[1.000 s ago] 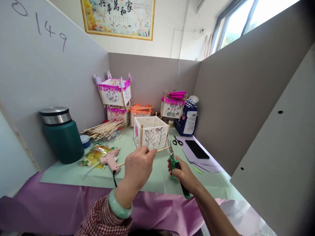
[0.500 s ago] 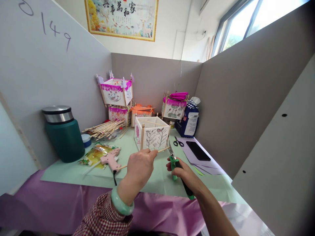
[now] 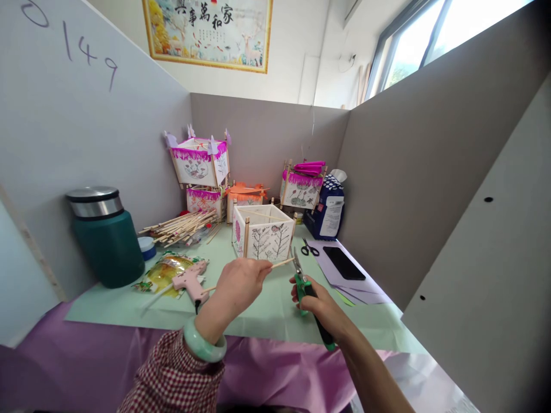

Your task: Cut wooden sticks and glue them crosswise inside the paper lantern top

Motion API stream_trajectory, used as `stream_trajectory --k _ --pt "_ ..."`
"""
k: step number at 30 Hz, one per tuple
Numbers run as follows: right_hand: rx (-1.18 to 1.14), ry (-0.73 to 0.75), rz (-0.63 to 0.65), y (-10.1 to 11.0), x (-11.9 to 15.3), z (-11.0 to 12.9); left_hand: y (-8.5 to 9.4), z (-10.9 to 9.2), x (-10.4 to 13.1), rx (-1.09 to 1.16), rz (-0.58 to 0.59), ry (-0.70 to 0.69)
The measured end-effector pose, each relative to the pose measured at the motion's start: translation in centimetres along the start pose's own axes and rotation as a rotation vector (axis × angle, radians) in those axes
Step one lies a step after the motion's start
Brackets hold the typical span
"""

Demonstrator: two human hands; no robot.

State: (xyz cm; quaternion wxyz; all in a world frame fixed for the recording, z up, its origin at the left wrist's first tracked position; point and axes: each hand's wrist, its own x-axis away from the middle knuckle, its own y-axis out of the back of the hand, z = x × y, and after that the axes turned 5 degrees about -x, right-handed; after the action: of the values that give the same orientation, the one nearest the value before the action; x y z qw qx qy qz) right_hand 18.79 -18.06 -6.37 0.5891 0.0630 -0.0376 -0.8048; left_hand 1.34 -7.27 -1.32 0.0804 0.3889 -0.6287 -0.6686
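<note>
My left hand (image 3: 241,285) is closed round a thin wooden stick (image 3: 282,263), which sticks out on both sides of the fist. The stick's right end reaches the blades of the green and black cutters (image 3: 302,287). Those cutters are held in my right hand (image 3: 321,304), fingers wrapped round the handles. Whether the blades touch the stick cannot be made out. Just behind my hands stands a white box-shaped frame (image 3: 269,241) with drawn plants and wooden corner posts. A pink glue gun (image 3: 190,281) lies left of my left hand, near the stick's other end.
At the left are a green flask (image 3: 105,246), a blue tape roll (image 3: 147,248) and a pile of sticks (image 3: 183,226). Decorated lanterns (image 3: 198,166) stand at the back. Black scissors (image 3: 309,248), a phone (image 3: 343,263) and a blue package (image 3: 328,215) are on the right.
My left hand has moved slightly left and up with the stick. The whole view has shifted a little. Both hands keep their holds.
</note>
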Motion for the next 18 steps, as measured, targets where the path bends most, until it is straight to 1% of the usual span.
stream_trajectory --k 3,5,11,14,18 --pt "0.028 0.078 -0.038 -0.2 -0.6 -0.7 0.0 0.0 -0.1 -0.022 -0.029 -0.023" --pt "0.053 0.097 -0.053 -0.4 -1.0 -1.0 -0.1 -0.1 -0.1 -0.043 -0.059 -0.026" --pt "0.054 0.04 -0.022 -0.3 -1.5 -1.4 -1.5 -0.5 -0.1 -0.062 -0.112 -0.003" --pt "0.038 0.011 -0.017 -0.2 -1.2 -1.1 -1.9 -0.5 -0.3 -0.057 -0.097 -0.005" --pt "0.006 -0.033 0.024 0.0 -0.4 -0.2 -1.7 -0.5 -0.4 -0.026 -0.051 -0.018"
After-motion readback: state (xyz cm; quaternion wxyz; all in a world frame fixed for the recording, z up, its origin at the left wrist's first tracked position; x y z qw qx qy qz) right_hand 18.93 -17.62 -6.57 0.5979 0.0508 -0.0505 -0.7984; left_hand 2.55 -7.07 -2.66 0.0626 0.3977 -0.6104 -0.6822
